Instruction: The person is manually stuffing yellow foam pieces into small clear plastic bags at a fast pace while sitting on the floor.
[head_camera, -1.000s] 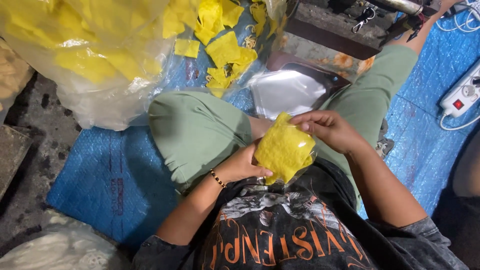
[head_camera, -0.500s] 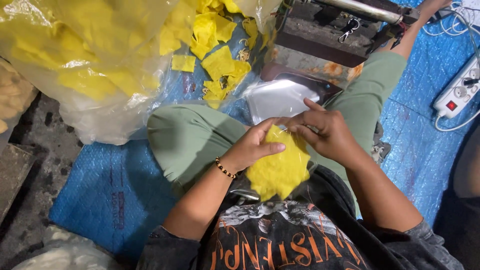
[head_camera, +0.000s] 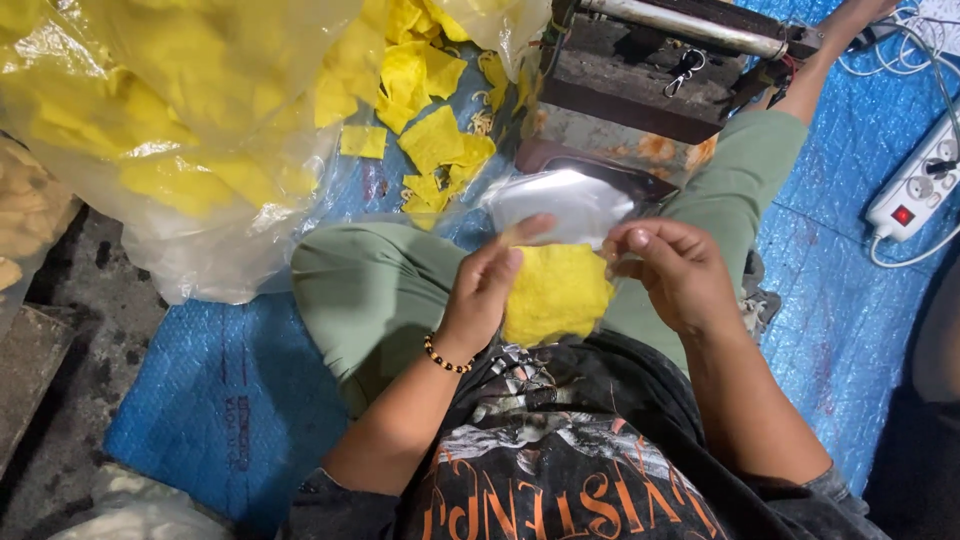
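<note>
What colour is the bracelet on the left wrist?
The bracelet has dark beads mixed with orange ones, shown in the head view.
</note>
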